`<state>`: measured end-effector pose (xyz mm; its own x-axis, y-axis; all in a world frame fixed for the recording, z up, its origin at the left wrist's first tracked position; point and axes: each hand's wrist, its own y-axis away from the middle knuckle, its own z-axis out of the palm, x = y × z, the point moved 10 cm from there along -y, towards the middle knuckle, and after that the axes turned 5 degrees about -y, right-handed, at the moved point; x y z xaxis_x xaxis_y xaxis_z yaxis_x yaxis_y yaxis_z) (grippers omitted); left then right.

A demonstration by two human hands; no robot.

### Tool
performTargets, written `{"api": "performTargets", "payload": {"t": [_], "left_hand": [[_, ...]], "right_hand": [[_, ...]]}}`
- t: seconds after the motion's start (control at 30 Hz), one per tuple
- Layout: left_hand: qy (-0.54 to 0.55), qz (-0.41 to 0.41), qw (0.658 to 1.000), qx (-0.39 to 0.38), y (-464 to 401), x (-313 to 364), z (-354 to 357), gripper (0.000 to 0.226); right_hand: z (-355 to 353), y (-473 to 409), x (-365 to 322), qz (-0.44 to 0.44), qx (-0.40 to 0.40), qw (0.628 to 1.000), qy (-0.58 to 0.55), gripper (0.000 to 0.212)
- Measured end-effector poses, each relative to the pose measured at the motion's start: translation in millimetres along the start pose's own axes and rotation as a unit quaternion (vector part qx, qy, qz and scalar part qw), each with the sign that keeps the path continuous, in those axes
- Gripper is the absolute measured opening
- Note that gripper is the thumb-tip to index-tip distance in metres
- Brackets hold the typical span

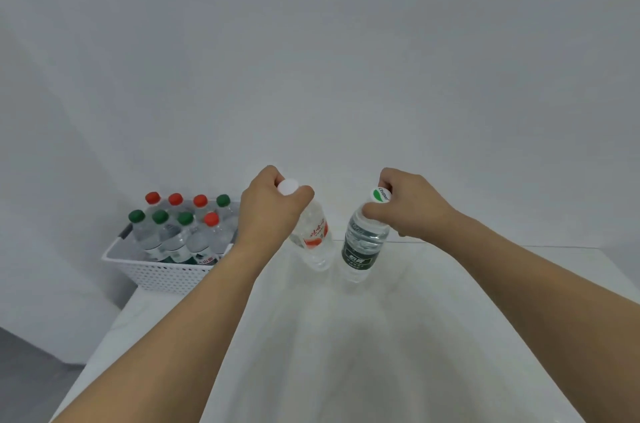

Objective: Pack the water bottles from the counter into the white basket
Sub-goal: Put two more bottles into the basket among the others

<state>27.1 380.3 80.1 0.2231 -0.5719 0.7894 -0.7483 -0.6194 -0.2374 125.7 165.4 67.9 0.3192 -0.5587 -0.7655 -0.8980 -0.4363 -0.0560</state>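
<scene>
Both forearms cross the white bench (381, 353) from the lower frame edge. Left hand (273, 204) has its grip clamped on the neck of a red-labelled bottle (313, 235); right hand (408, 204) is clamped on a dark-labelled bottle (362, 242). Both bottles stand mid-frame, long axes roughly upright. Left of them sits the white basket (162, 270), nearer the left hand, already holding eight bottles; its right end is hidden behind that wrist.
</scene>
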Motion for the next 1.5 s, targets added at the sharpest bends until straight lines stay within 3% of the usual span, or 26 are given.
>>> {"api": "performTargets", "payload": {"t": [0.37, 0.8, 1.1, 1.5], "left_hand": [[-0.007, 0.033, 0.997, 0.077, -65.4, -70.1, -121.7, 0.03], [-0.029, -0.008, 0.997, 0.07, -136.6, -215.5, -231.0, 0.031], [-0.042, -0.028, 0.997, 0.061, -178.0, -282.0, -243.8, 0.034], [-0.107, -0.008, 0.994, -0.01, -213.2, -345.8, -203.3, 0.032]], "right_hand": [[94.4, -27.3, -102.5, -0.03, 0.02, 0.999, -0.038, 0.031], [257.9, -67.7, -193.9, -0.03, -0.017, 0.999, -0.039, 0.028], [327.2, -102.5, -226.4, -0.058, -0.033, 0.997, -0.025, 0.03], [415.9, -127.2, -199.2, -0.033, -0.095, 0.994, 0.043, 0.027]]}}
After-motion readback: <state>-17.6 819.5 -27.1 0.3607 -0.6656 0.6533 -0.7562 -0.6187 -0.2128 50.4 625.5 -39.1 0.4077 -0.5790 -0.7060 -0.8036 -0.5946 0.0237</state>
